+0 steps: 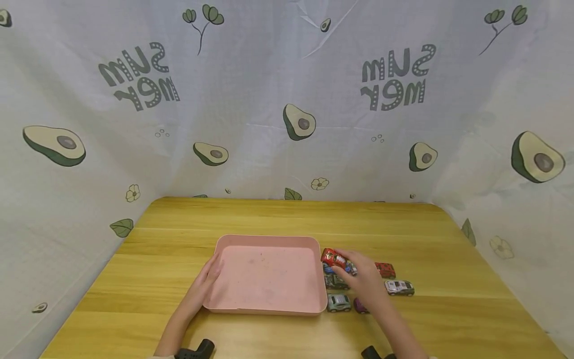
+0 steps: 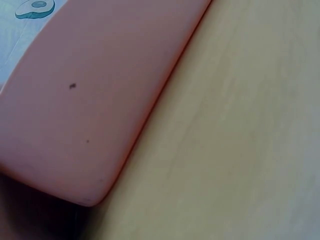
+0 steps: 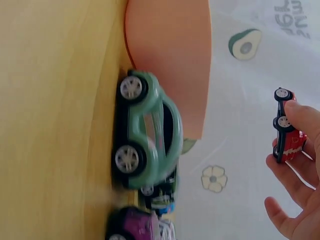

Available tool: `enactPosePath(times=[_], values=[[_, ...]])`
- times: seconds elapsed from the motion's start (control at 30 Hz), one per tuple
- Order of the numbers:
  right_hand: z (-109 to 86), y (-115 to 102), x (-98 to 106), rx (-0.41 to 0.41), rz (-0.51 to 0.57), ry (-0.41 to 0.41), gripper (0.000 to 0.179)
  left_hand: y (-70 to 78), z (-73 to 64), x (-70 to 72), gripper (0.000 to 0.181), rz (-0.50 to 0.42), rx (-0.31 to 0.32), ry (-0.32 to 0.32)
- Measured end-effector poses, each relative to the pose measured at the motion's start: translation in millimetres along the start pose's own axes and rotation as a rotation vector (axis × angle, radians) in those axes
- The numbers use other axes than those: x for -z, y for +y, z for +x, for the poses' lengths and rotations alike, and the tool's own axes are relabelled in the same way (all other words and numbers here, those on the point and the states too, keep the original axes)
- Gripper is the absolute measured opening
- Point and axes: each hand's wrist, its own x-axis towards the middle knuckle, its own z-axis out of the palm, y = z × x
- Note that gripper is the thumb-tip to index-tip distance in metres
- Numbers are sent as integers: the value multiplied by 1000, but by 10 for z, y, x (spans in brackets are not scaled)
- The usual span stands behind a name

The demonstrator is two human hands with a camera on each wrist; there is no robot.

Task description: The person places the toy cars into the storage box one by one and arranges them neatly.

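My right hand pinches a red toy car between thumb and fingers, raised over the other cars at the tray's right edge. The right wrist view shows this red car side-on, its wheels toward the tray. Along the left side of the pink tray, my left hand lies with fingers extended against the wall. A light green car stands close to the tray's right front corner. Behind it are a dark green car and a blue one, partly covered by the red car and hand.
Right of my right hand are another red car and a white car. A purple car shows partly behind my forearm. The wooden table backs onto a white curtain printed with avocados.
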Motion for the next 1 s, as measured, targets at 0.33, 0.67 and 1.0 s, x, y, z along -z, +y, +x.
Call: enactPosePath(times=[0.33,0.67,1.0], values=[[30,-165,-148,0,-1,-52,40,18,-9,1,54,4,10,2],[35,-404,-332,-2,41,-85,36,-31,-8,10,56,-3,20,-1],[59,-577,-538,65,45,-110,33,-17,2,7,55,-9,18,6]])
